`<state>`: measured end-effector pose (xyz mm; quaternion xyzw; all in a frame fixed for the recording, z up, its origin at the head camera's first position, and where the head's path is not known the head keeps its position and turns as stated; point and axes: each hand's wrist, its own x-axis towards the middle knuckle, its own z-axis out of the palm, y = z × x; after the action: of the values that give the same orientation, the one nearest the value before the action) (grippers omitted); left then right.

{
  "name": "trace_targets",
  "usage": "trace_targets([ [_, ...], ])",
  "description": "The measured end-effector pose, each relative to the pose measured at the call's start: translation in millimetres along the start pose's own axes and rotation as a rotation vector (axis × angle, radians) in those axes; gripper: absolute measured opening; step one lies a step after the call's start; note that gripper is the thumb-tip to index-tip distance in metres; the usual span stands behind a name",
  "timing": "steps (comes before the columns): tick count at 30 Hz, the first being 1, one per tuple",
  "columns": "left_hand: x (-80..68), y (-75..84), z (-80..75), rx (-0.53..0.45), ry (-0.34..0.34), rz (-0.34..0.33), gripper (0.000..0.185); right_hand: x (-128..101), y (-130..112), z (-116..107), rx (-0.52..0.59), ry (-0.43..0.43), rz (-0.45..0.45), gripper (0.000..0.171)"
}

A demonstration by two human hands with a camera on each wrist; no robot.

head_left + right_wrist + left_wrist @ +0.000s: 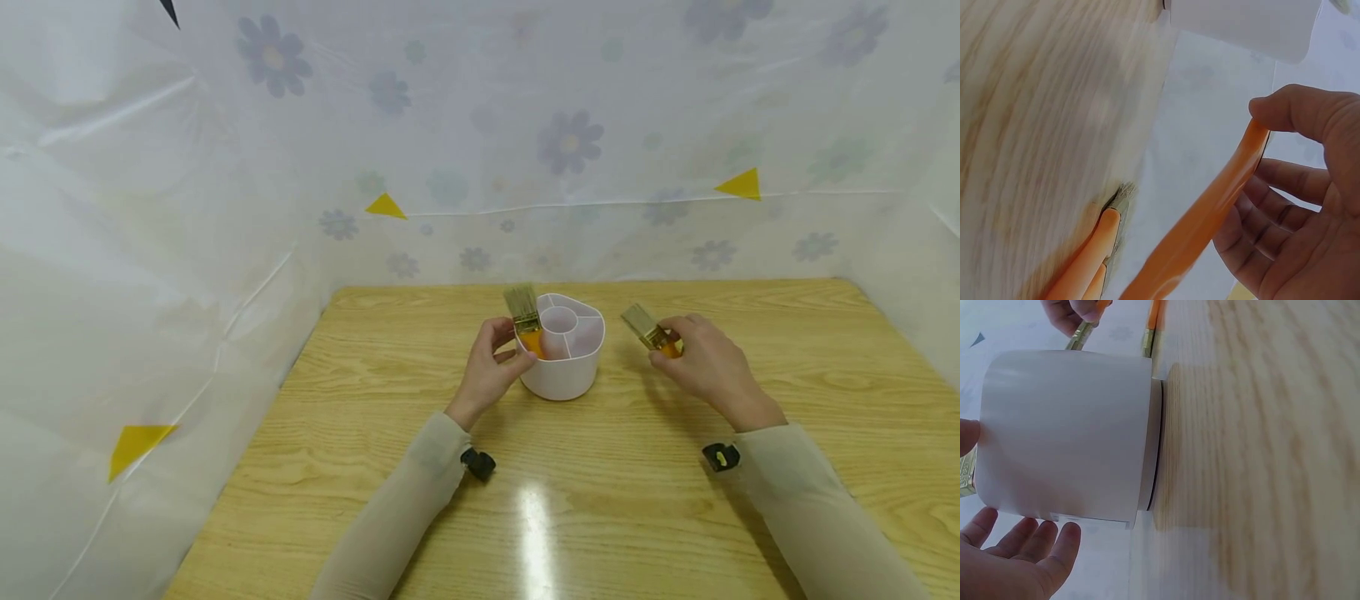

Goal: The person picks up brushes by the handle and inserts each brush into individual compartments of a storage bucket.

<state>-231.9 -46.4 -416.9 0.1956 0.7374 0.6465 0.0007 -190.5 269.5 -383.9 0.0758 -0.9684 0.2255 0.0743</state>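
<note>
Left hand (487,367) — pinches a paintbrush (525,321), bristles up, handle lowered into the near-left compartment of the white holder (562,375) at table centre.

Right hand (705,362) — fingers curled round a second paintbrush (648,329), clear of the holder.

Step, as judged: stowing. Next calls for releasing the first and aligning the second over a free compartment.

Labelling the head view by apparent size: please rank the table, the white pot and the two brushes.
1. Table.
2. Pot.
3. The two brushes, left and right: they look alike and the hands partly hide them, so I won't rank them.
</note>
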Motion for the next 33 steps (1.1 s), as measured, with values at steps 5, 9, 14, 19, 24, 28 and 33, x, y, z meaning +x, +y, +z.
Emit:
trace_targets([
  [5, -3.6, 15.6, -1.6, -0.015, -0.038, 0.001, 0.056, 0, -1, 0, -0.003, -0.001, 0.000, 0.052],
  [9, -8.4, 34.1, -2.3, -0.021, -0.055, -0.001, 0.056, -1, -3, -1, -0.005, 0.002, -0.004, 0.051],
  [14, -9.1, 35.1, -2.9, -0.014, -0.062, 0.009, 0.058, -1, -4, -1, -0.007, 0.012, -0.009, 0.051],
  [19, -9.4, 36.5, -3.4, -0.005, -0.070, 0.010, 0.060, -1, -5, -1, -0.012, 0.024, -0.012, 0.050],
  [24, -9.4, 37.9, -3.4, 0.005, -0.070, 0.016, 0.060, -1, -5, -1, -0.014, 0.025, -0.017, 0.050],
  [28, -8.9, 38.2, -3.5, 0.009, -0.071, 0.022, 0.060, -1, -6, -2, -0.016, 0.031, -0.021, 0.050],
  [33, -8.4, 38.0, -2.9, -0.005, -0.065, 0.023, 0.060, -1, -8, -3, -0.015, 0.031, -0.007, 0.049],
])
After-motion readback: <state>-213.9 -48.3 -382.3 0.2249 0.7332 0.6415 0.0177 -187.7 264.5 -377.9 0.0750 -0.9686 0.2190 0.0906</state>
